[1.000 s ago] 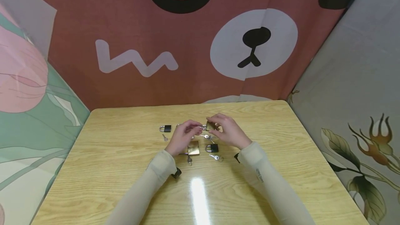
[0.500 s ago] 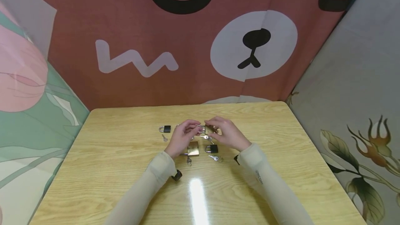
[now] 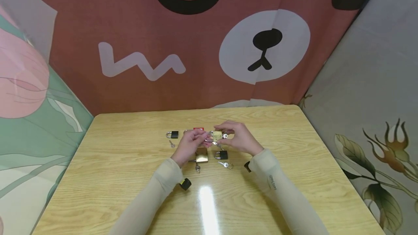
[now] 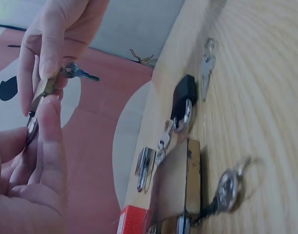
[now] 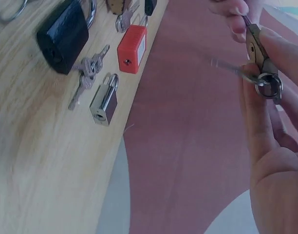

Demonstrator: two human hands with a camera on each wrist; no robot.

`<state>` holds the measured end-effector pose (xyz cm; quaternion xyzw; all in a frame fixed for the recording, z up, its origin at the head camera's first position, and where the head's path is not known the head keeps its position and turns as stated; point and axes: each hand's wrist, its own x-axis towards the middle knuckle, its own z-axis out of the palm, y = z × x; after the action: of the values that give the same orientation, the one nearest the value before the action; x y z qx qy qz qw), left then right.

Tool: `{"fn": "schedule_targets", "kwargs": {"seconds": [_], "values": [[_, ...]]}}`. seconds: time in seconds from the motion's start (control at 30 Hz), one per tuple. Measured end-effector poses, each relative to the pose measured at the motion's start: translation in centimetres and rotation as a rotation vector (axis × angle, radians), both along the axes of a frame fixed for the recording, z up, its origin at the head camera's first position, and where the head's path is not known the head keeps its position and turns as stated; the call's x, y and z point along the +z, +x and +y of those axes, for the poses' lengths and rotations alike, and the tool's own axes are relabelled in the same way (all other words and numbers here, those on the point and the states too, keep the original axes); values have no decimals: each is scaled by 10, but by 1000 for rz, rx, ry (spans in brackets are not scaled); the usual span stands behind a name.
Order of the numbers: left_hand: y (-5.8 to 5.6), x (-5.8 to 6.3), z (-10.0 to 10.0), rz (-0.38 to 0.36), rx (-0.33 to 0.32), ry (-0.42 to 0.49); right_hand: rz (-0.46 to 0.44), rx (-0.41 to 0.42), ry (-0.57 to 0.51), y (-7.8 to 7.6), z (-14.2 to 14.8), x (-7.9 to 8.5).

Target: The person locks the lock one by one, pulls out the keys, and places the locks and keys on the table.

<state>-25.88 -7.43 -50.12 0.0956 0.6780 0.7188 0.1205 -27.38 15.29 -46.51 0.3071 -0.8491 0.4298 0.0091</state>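
Raised above the table's middle is a brass padlock (image 3: 217, 136) with a steel shackle. My right hand (image 3: 241, 139) grips its body between thumb and fingers. From the left, my left hand (image 3: 189, 145) pinches the shackle (image 4: 32, 129). A key (image 5: 270, 90) on a ring sits at the padlock's keyhole end, and another key dangles from the ring, blurred in the right wrist view. Whether the shackle is latched cannot be told. Below the hands lie a larger brass padlock (image 3: 201, 155) with a key at it and a black padlock (image 3: 223, 155).
Another black padlock (image 3: 174, 134) lies at the left, with a key (image 3: 172, 144) in front. A red padlock (image 5: 132, 48) and a small silver padlock (image 5: 104, 105) lie toward the table's back edge. Loose keys (image 3: 224, 164) lie near the front black padlock. A patterned curtain hangs behind.
The brass padlock has turned so its broad face shows to the head camera. My left hand has shifted slightly along the shackle, and the red padlock now shows behind it.
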Motion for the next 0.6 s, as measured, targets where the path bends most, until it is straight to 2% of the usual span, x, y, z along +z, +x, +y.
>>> {"fn": "schedule_targets", "kwargs": {"seconds": [0.17,0.3,0.4,0.5,0.6], "values": [[2,0,0,-33,-26,-29,-110,-50,-7,-2,1,-2],[4,-1,1,-45,-55,-55,-191,-53,-17,-2,0,-5],[6,-2,1,-20,-62,-75,-252,-48,-49,-1,-1,-8],[7,-2,1,14,-51,-81,-326,-41,-126,-1,-3,-11],[8,-2,1,44,-35,-79,-361,-36,-198,-1,-6,-12]]}}
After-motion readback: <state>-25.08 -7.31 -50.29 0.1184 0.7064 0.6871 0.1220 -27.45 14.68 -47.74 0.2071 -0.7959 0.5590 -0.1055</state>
